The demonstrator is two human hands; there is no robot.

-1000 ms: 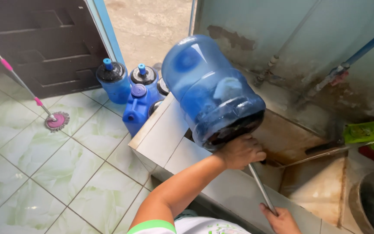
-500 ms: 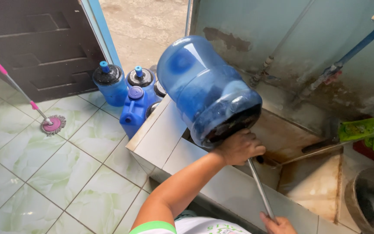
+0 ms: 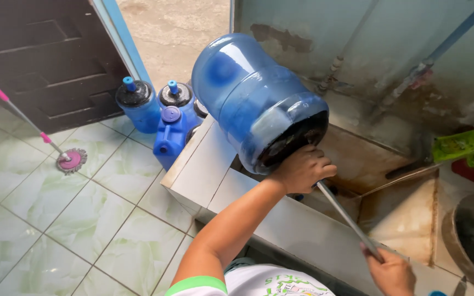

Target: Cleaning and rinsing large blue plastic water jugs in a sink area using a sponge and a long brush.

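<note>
A large translucent blue water jug lies tilted over a low tiled wall, its mouth end pointing toward me. My left hand is closed around the jug's neck. A thin metal rod runs from under that hand, at the jug's mouth, down to my right hand, which grips its lower end. How far the rod reaches inside the jug is hidden.
Two small blue jugs and a blue jerrycan stand on the tiled floor beside the wall. A mop leans at left. Right of the wall are a stained wet basin floor, a green bag and a round tub.
Both hands keep their holds. The jug stays tilted on the wall, and the rod and my right hand have shifted only slightly.
</note>
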